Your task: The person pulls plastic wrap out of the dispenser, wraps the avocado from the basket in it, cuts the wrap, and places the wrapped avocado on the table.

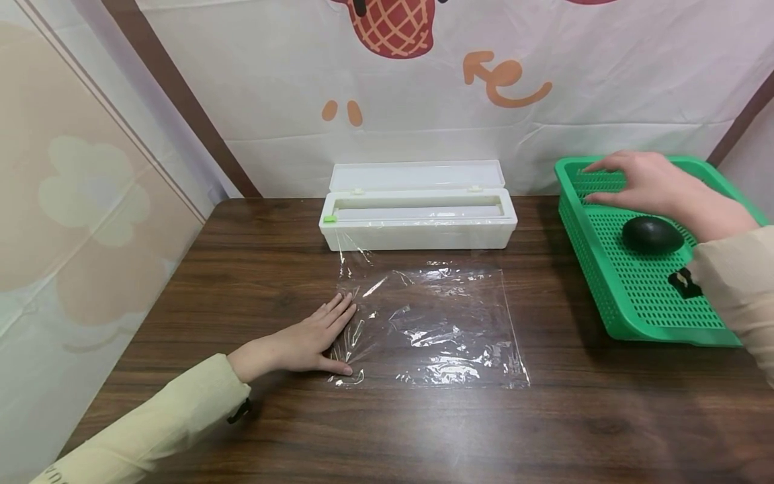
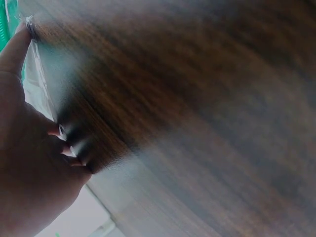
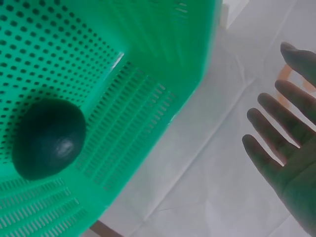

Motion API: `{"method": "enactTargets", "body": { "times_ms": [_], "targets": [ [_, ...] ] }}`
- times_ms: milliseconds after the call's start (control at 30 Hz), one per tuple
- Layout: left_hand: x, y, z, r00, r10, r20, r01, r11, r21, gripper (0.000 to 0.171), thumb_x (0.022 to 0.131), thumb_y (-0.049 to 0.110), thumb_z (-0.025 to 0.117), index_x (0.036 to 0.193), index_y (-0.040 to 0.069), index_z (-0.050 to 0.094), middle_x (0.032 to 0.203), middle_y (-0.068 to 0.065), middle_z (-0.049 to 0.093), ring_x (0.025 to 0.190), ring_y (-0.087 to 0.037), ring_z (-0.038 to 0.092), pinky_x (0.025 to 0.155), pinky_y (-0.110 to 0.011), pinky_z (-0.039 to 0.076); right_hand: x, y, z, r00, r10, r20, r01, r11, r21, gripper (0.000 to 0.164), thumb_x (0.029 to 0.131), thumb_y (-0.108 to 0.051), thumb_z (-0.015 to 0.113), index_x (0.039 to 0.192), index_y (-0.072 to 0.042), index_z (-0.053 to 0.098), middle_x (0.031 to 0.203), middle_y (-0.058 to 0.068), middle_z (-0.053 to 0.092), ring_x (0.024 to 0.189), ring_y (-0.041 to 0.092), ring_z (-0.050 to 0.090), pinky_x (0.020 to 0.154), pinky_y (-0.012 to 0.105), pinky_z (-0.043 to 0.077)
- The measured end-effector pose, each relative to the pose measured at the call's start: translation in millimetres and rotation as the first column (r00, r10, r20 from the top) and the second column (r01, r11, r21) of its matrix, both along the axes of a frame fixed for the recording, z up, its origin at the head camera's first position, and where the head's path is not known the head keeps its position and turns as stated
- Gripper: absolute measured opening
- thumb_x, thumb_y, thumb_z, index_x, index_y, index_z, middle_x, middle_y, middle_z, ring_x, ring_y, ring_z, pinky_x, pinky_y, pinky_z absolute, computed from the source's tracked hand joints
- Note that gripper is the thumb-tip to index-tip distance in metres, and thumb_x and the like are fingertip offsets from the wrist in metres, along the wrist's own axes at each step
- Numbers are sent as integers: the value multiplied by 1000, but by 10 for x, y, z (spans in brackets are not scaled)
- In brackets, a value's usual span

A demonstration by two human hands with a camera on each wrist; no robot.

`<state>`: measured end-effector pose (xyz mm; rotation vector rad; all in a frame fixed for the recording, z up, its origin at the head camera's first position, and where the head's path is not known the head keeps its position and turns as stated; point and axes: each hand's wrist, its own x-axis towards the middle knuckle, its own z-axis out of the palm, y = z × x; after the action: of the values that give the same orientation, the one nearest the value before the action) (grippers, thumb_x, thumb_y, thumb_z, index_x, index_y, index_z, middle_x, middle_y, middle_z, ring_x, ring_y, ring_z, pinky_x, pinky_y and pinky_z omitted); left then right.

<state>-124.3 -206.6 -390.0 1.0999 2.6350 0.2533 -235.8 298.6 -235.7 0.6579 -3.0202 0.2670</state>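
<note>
Clear film (image 1: pixel 435 302) spreads across the table (image 1: pixel 272 249), your left hand (image 1: pixel 308 343) flat on its edge, fingers straight, gripping nothing; lift it and the film might curl. Your right hand (image 1: pixel 656 183), loosely spread, empty, hovers over the basket (image 1: pixel 665 334), near a dark oval object (image 1: pixel 650 235), perhaps fruit.

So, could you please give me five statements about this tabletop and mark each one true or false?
1. A dark, smooth, oval object lies in the green perforated plastic basket. True.
2. The bare right hand grips that object. False: the right hand is apart from it and holds nothing.
3. The bare left hand touches the clear, shiny plastic film. True.
4. That film reaches from the white rectangular plastic box over the brown wood-grain table. True.
5. The box's white lid is closed. False: the lid stands open at the back.
</note>
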Motion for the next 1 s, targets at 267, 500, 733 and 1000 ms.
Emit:
{"method": "enactTargets", "body": {
  "times_ms": [267,500,733,1000],
  "targets": [
    [3,-12,-9,1000,-6,-13,6,1000,1,101,78,56,61,140,-10,17,148,-27,7,136,-41,4,110,-49,13,-104,155,-67,999,-42,26,41,999,34,54,87,-31,61,124,5,48,124,33,42,105,49,45,84,62,37],
    [-1,-12,-3,1000,-7,-11,7,1000,4,100,78,54,62,140,-11,17,147,-28,7,135,-41,4,110,-49,14,-164,313,-170,995,-87,55,84,994,65,55,86,-29,61,123,8,47,122,35,43,102,48,46,81,61,39],
    [0,-13,-8,1000,-6,-12,6,1000,2,101,78,55,61,140,-10,17,148,-28,7,136,-41,4,110,-48,13,-212,440,-258,990,-111,84,103,990,95,56,86,-30,61,123,10,46,121,36,43,97,49,49,78,60,41],
    [9,-8,7,1000,-6,-13,6,1000,2,100,78,55,61,140,-10,17,148,-27,7,136,-40,4,110,-48,13,-258,541,-346,983,-132,130,115,985,132,59,84,-31,62,122,11,46,121,40,41,102,53,44,82,63,38]
  ]
}}
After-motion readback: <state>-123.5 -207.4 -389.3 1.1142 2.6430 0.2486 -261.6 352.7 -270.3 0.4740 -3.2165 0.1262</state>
